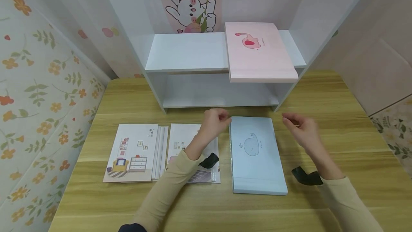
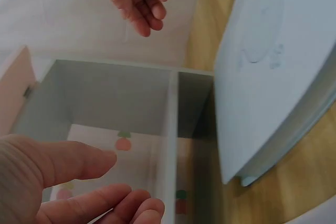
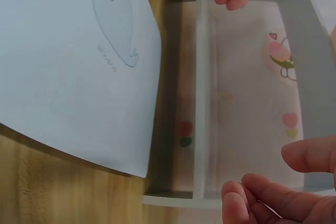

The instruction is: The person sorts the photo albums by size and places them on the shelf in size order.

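the blue book [image 1: 257, 167] lies flat on the table [image 1: 325, 96], just in front of the shelf [image 1: 186, 51], with its whale picture facing up. the pink book [image 1: 262, 60] lies flat on the upper board of the shelf, over to the right, and its front end pokes out past the board.

the left hand [image 1: 213, 124] is just by the far left corner of the blue book. its thumb and fingers bend a little, with a gap between them, and they hold nothing. the right hand [image 1: 302, 131] is past the other side of the book, up over the table. its fingers are loose and bent too, with nothing in them. so both hands look let go, one on each side of the blue book.

i think the work is only part done. one big book is up on the shelf. the blue book is not up there yet. the left pile [image 1: 135, 153] of thin books and the middle pile [image 1: 180, 135] are on the table too, and the left arm hides some of the middle pile. the lower board [image 1: 219, 90] has no book that i can see. i cannot tell if the piles are part of the job.
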`<state>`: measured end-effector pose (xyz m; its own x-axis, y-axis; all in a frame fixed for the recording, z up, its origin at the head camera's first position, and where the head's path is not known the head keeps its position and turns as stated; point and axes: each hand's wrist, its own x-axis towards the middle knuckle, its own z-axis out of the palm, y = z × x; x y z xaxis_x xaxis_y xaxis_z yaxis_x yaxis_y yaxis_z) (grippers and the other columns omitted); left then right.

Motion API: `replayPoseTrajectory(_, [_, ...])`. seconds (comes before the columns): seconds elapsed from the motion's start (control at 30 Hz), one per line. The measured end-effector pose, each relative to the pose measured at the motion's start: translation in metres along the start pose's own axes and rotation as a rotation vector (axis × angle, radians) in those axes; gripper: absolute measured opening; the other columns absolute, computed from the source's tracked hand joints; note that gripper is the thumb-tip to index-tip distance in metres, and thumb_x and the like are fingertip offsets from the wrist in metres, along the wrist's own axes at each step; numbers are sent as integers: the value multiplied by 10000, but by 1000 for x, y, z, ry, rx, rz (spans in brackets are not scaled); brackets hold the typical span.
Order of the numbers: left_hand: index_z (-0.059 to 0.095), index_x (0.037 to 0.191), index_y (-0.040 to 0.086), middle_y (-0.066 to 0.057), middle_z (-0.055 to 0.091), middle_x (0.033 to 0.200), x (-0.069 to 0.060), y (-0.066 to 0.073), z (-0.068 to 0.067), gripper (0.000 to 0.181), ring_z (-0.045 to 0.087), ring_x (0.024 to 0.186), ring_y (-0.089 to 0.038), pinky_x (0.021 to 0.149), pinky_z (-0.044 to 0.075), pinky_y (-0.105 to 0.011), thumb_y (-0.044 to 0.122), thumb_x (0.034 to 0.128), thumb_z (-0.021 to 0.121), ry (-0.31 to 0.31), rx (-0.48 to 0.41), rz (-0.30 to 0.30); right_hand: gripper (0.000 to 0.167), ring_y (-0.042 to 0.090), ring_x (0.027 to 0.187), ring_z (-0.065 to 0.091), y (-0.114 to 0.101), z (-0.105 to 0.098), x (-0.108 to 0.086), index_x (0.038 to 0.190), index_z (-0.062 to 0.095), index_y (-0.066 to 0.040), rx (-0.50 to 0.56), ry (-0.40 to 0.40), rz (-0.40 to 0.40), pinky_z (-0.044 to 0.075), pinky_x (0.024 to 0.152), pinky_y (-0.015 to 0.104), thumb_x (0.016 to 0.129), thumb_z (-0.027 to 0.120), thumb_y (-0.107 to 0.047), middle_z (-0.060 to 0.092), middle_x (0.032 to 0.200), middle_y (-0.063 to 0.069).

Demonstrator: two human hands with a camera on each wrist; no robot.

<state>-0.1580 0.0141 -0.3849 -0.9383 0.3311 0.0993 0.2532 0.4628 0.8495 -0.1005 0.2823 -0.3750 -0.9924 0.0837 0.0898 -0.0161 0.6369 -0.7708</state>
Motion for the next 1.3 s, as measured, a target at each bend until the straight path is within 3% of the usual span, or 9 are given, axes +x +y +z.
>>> replayPoseTrajectory(0.07, [662, 1027, -106, -162, 665, 871, -2, -4, 4, 231, 596, 784, -212, 697, 500, -253, 25, 837, 663, -23, 9, -14, 328, -143, 778, 491, 1, 2, -1, 1127, 618, 94, -6, -11, -1, 429, 630, 87, 945, 540, -168, 632, 1037, 245])
replayPoseTrajectory(0.23, [668, 969, -114, -127, 621, 773, -5, -9, 9, 195, 511, 695, -151, 646, 448, -215, 18, 826, 669, -57, 36, -26, 321, -143, 773, 474, 4, 5, -3, 1119, 614, 107, -29, -50, -11, 428, 626, 105, 935, 556, -150, 640, 1035, 261])
replayPoseTrajectory(0.33, [630, 737, -69, -51, 499, 627, -7, -12, 13, 135, 412, 597, -116, 563, 356, -190, 26, 824, 669, -81, 73, -27, 313, -98, 787, 489, 7, 8, -3, 1109, 611, 120, -45, -79, -11, 435, 621, 123, 923, 571, -129, 640, 1029, 268])
replayPoseTrajectory(0.47, [415, 527, 68, 33, 321, 527, -9, -14, 17, 395, 292, 506, -84, 485, 243, -189, 58, 829, 669, -133, 120, -46, 324, 71, 818, 569, 11, 10, -4, 1101, 609, 128, -71, -142, 20, 450, 621, 149, 911, 597, -134, 644, 1022, 262])
replayPoseTrajectory(0.67, [306, 478, 145, 72, 239, 435, -15, -16, 24, 521, 204, 402, -50, 399, 173, -173, 139, 867, 652, -258, 149, -165, 340, 276, 807, 620, 18, 15, -6, 1027, 635, 139, -138, -229, 76, 473, 607, 227, 883, 642, -169, 667, 923, 224])
replayPoseTrajectory(0.87, [302, 453, 156, 83, 240, 400, -19, -16, 30, 543, 214, 357, -38, 370, 174, -166, 193, 864, 654, -298, 197, -230, 330, 197, 720, 572, 24, 17, -9, 978, 644, 124, -194, -331, 152, 458, 584, 270, 879, 643, -191, 668, 839, 157])
replayPoseTrajectory(1.07, [308, 447, 143, 73, 251, 396, -20, -16, 32, 544, 237, 345, -48, 357, 196, -171, 180, 864, 655, -301, 172, -215, 315, 161, 660, 528, 28, 18, -13, 948, 653, 111, -196, -402, 203, 434, 563, 280, 868, 646, -194, 652, 760, 86])
replayPoseTrajectory(1.3, [317, 448, 138, 67, 275, 400, -20, -20, 36, 539, 270, 352, -44, 366, 218, -163, 156, 856, 668, -303, 106, -182, 349, 210, 693, 627, 33, 19, -14, 984, 633, 125, -166, -428, 236, 458, 588, 293, 877, 643, -206, 679, 818, 148])
